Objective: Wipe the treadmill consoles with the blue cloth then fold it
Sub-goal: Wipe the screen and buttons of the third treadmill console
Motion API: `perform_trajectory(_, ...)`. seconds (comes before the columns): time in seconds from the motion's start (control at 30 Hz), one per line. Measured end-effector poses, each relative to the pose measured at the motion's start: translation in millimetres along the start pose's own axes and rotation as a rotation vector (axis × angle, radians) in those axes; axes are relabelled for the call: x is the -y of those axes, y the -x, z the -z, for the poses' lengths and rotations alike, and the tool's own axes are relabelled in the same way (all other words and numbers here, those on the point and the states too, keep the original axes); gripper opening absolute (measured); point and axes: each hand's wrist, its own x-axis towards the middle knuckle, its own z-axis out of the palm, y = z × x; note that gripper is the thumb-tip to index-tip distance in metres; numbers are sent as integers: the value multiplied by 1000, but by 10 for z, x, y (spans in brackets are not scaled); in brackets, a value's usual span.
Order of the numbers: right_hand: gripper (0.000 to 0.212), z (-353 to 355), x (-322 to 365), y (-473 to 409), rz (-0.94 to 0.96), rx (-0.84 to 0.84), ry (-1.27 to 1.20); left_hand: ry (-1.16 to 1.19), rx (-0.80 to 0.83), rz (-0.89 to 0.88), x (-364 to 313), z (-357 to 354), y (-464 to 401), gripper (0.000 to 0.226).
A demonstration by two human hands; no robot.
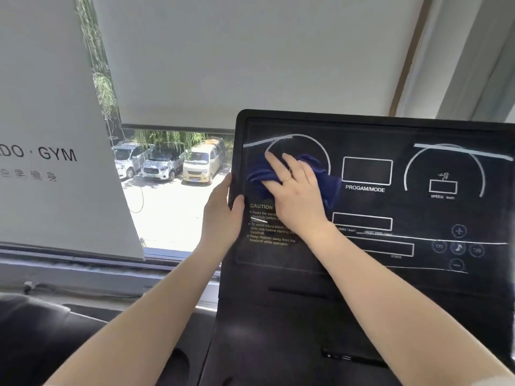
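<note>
Two hands engaged: left hand [223, 215] grips console [390, 207] edge, right hand [295, 190] presses cloth [257, 175] flat-fingered on upper-left dial; advise overlapping strokes rightward, steady pressure, avoiding buttons.

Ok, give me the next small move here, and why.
Probably slide the right hand rightward, pressing the blue cloth across the console toward the PROGAM/MODE window: the cloth sits only on the left dial, while the left hand grips the console's edge.
</note>
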Motion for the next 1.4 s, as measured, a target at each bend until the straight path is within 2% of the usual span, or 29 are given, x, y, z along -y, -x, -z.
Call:
perform_trajectory(0.07, 34, 52, -98, 112, 108, 59, -3, -38, -13, -43, -51, -41, 19, 51)
perform_trajectory(0.13, 31, 132, -302, 59, 102, 67, 18, -44, -25, -67, -64, -69, 19, 47)
perform_trajectory(0.27, 29, 217, -514, -202, -194, -61, 35, 2, -23, -2, 44, -19, 11, 47)
perform_trajectory(0.33, 34, 148, -331, -202, -260, -112, 24, 190, 22, 96, 97, 43, -7, 50)
perform_trajectory(0.4, 34, 34, 0, -48, -131, -72, -28, 385, 73, 162, 79, 102, -7, 47)
perform_trajectory(0.5, 32, -66, 568, 377, 123, 140, -78, 539, 115, 241, 50, 179, -24, 41)
perform_trajectory(0.57, 35, -86, 764, 547, 219, 268, -69, 545, 131, 281, 56, 211, -31, 38)
perform_trajectory(0.67, 29, -101, 635, 458, 351, 288, -89, 526, 158, 299, 52, 237, -37, 36)
perform_trajectory(0.73, 26, -52, 435, 263, 309, 230, -85, 578, 182, 301, 28, 255, -43, 36)
perform_trajectory(0.87, 37, 53, 205, -88, -12, 107, -47, 491, 237, 225, 13, 260, -7, 34)
perform_trajectory(0.93, 37, 35, 255, -75, -78, 72, -68, 535, 233, 234, 49, 254, -16, 29)
perform_trajectory(1.03, 33, -34, 415, 180, 37, 72, -97, 583, 224, 240, 117, 225, -31, 33)
perform_trajectory(1.2, 27, 10, 616, 731, 259, 262, -121, 558, 249, 174, 220, 136, 7, 40)
perform_trajectory(1.3, 24, 69, 509, 802, 468, 369, -128, 511, 234, 182, 239, 132, -13, 43)
perform_trajectory(1.37, 22, 113, 304, 655, 476, 340, -101, 492, 233, 178, 235, 153, -24, 43)
perform_trajectory(1.4, 20, 139, 185, 550, 395, 284, -84, 479, 236, 170, 236, 161, -34, 43)
